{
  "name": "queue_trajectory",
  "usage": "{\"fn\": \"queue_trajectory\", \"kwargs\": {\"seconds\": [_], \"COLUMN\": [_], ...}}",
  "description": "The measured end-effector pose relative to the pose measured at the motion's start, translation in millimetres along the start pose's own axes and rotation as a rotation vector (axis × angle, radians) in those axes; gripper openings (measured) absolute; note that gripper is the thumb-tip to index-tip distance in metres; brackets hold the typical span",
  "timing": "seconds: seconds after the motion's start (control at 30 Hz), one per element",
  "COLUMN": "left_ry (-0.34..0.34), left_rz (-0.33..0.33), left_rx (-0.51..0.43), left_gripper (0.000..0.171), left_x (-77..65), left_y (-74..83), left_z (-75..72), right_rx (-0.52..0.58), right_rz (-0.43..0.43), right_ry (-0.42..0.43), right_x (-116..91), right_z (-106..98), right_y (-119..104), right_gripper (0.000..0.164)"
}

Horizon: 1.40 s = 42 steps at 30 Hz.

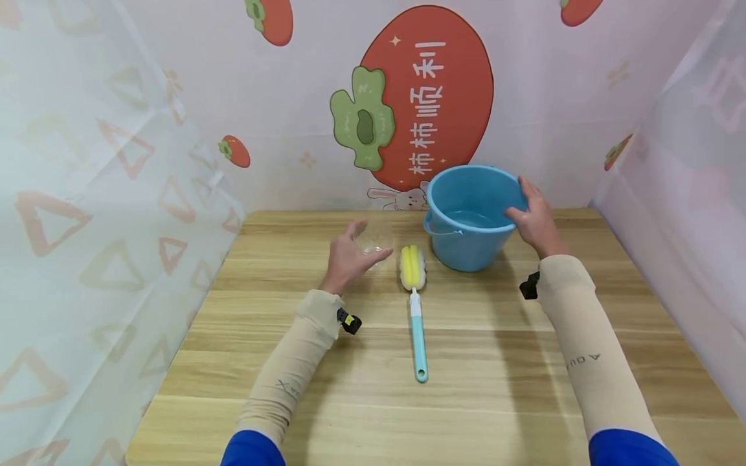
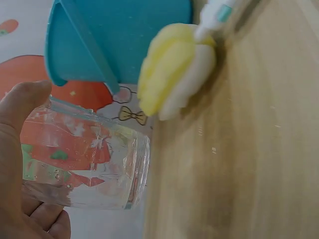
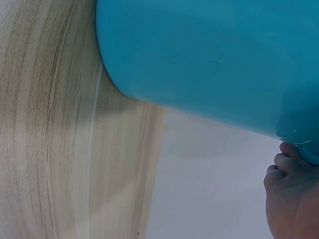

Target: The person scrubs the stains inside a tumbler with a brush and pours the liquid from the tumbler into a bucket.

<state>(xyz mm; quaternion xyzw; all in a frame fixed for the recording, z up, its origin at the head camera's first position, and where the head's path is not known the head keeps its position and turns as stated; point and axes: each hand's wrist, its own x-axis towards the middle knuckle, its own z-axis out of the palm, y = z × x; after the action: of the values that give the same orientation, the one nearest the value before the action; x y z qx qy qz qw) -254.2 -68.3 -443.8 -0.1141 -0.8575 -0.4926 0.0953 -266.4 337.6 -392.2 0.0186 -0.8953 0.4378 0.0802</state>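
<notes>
A clear glass cup is in my left hand, thumb on one side and fingers round the other. In the left wrist view the cup is see-through, its base toward the table; I cannot tell whether it touches the wood. A light blue plastic bucket stands upright at the back right, and my right hand grips its rim on the right, thumb inside. Between the hands lies a bottle brush with a yellow and white sponge head and a turquoise handle.
The wooden table ends at a back wall covered by a persimmon-print cloth. Patterned cloth hangs on the left and right sides. The bucket's handle hangs down on its left front side.
</notes>
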Motion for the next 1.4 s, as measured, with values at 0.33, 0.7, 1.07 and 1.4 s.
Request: {"fn": "queue_trajectory", "kwargs": {"seconds": [0.33, 0.7, 1.07, 1.4], "left_ry": [-0.043, -0.064, -0.113, -0.245], "left_rz": [-0.089, -0.116, -0.092, -0.051], "left_rx": [0.033, 0.024, 0.032, 0.317], "left_gripper": [0.092, 0.096, 0.104, 0.134], "left_x": [-13.9, -17.5, -15.3, -13.7], "left_y": [-18.1, -19.6, -16.8, -21.7], "left_z": [10.7, 15.5, 18.0, -0.9], "right_rx": [0.014, -0.007, -0.205, -0.138], "right_rz": [-0.007, -0.006, 0.009, -0.132], "right_ry": [0.013, 0.013, -0.178, -0.180], "right_x": [-3, -3, 5, -24], "right_z": [-4, -9, -31, -42], "right_y": [3, 6, -3, 15], "right_gripper": [0.081, 0.081, 0.088, 0.084]}}
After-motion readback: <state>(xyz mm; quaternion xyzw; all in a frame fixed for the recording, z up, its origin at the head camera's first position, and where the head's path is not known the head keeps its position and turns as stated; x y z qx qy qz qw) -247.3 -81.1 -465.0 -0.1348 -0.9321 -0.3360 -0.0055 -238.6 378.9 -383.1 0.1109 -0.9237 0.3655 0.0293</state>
